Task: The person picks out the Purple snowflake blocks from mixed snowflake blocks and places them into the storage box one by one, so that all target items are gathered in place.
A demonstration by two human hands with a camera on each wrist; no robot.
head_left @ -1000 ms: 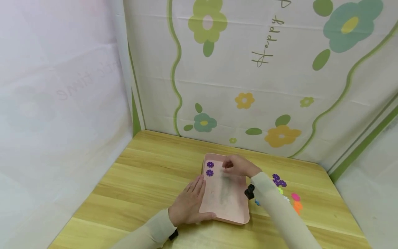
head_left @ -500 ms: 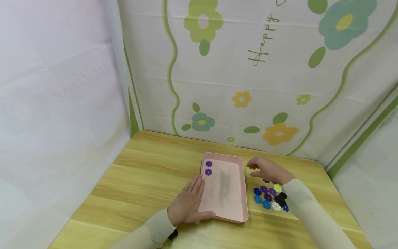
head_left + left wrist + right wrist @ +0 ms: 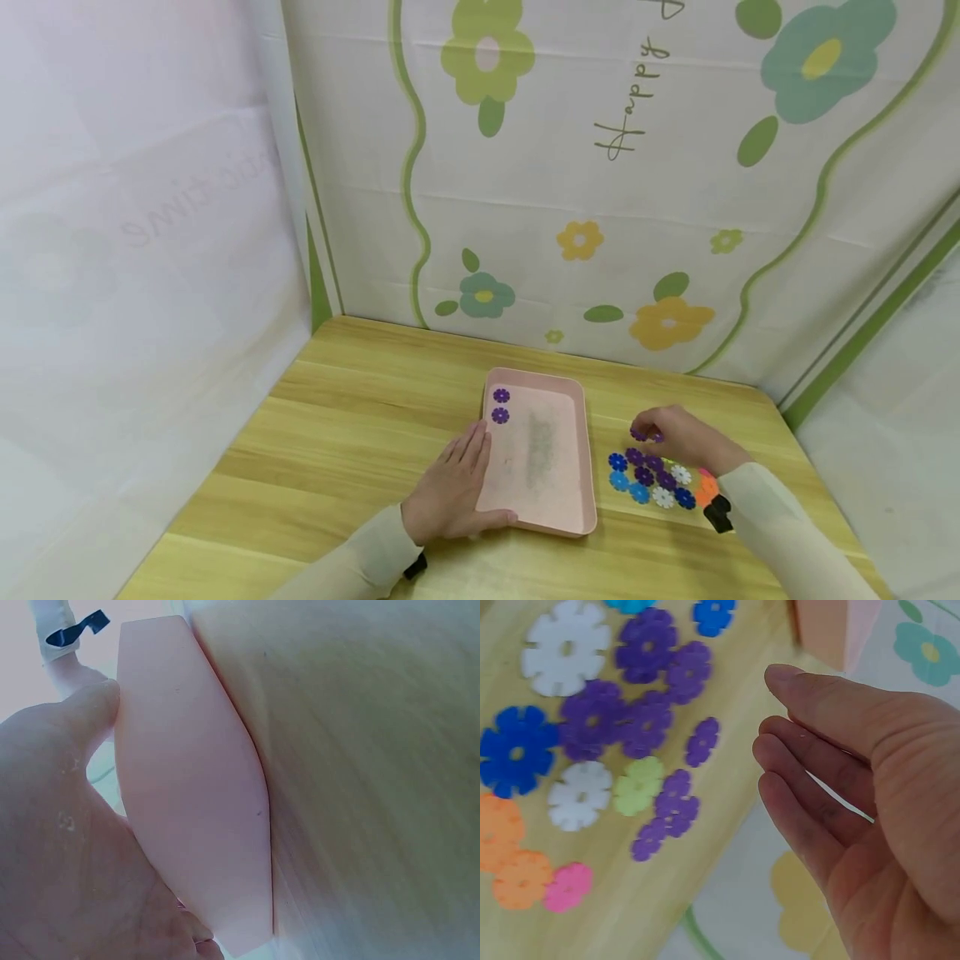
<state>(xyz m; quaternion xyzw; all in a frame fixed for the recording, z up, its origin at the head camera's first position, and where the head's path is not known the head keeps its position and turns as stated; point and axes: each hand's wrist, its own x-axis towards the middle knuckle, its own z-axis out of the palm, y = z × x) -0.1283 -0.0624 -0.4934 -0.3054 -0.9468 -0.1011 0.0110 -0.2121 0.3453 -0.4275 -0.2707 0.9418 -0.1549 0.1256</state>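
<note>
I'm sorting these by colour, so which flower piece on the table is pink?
The pink piece beside an orange piece, lower left in the right wrist view. It alone is pink among the pieces in sight.

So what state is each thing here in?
Tray: flat on the table, open side up, smudged inside.
Two purple flowers: lying apart inside the tray.
Loose flowers: spread on the table, some touching.
Left hand's fingers: straight, resting on the tray's edge.
Right hand's fingers: loosely curved, holding nothing.
</note>
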